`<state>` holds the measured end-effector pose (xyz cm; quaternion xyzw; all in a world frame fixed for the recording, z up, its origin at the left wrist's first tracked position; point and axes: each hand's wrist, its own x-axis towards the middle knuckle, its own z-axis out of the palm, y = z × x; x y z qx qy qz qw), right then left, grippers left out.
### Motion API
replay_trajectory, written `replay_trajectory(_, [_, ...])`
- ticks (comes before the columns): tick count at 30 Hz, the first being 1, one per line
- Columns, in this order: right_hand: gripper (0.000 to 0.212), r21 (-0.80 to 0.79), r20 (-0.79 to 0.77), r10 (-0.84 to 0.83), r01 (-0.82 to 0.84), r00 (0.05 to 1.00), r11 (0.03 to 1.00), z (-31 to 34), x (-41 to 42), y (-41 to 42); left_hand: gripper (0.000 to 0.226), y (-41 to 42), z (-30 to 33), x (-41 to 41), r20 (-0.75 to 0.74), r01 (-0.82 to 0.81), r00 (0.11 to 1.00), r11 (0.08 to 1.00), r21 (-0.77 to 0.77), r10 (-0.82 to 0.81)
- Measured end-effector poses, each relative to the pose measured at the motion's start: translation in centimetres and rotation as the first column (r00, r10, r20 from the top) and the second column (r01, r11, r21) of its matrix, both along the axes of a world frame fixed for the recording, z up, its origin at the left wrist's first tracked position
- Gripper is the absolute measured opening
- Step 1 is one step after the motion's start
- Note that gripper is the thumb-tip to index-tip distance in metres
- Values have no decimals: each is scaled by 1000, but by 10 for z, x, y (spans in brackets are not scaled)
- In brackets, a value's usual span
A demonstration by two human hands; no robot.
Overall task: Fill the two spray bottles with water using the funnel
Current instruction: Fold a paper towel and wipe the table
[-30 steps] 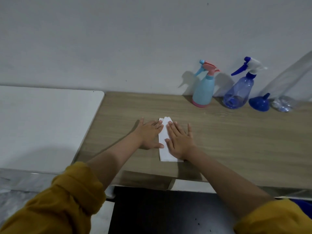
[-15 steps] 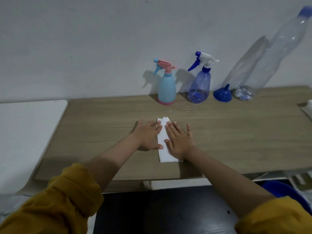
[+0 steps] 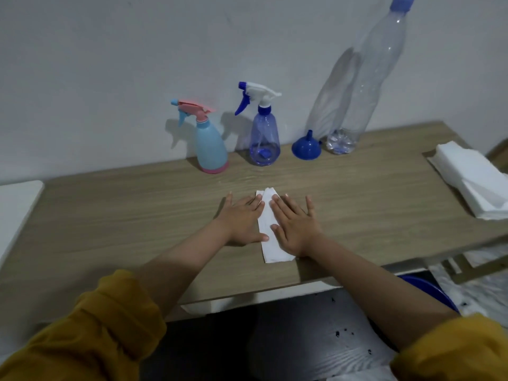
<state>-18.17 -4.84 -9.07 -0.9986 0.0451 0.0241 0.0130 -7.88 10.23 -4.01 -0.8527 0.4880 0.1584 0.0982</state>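
Observation:
A light blue spray bottle [image 3: 210, 144] with a pink trigger stands against the wall at the back of the wooden table [image 3: 137, 215]. To its right is a clear blue spray bottle [image 3: 264, 141] with a white and blue trigger head. A blue funnel [image 3: 306, 146] lies mouth down beside it, then a tall clear plastic water bottle [image 3: 365, 86] with a blue cap. My left hand [image 3: 242, 221] and my right hand [image 3: 295, 225] lie flat, fingers apart, on a folded white tissue [image 3: 268, 232] at mid table.
A stack of white tissues [image 3: 472, 177] lies at the table's right edge. A white surface [image 3: 13, 204] adjoins the table on the left. Below the front edge are a dark floor and part of a blue basin [image 3: 431, 290].
The view has swung to the right, bringing the whole tall bottle and the tissue stack into sight. Both hands stay flat on the folded tissue.

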Motion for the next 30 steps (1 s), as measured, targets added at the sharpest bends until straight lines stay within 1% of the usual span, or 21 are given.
replay_trajectory(6, [75,-49,-24,-5,4,1000,999,1,-22,-63,94,-60,-3,-19,-9,16,1000,999,-31,-16])
replay_trajectory(11, [79,-66,-25,7,-8,1000,998,5,-38,-112,95,-108,-6,-33,-17,5,1000,999,-44,-6])
replay_trajectory(14, [78,-74,-23,10,-12,1000,997,5,-47,-143,96,-138,-9,-43,-15,2,1000,998,-58,-3])
replay_trajectory(17, [75,-52,-29,-10,8,1000,999,6,-57,-171,96,-168,-12,-50,-5,15,1000,997,-74,-15])
replay_trajectory(21, [78,-78,-31,-41,38,999,996,3,-69,-204,96,-202,-11,-60,-3,41,999,997,-58,-41])
replay_trajectory(25, [77,-50,-43,-68,66,997,997,2,-83,-229,95,-230,-7,-71,-6,67,998,997,-50,-67])
replay_trajectory(30, [72,-41,-69,-113,110,991,993,0,-104,-254,94,-257,-6,-88,-29,104,994,993,-63,-106])
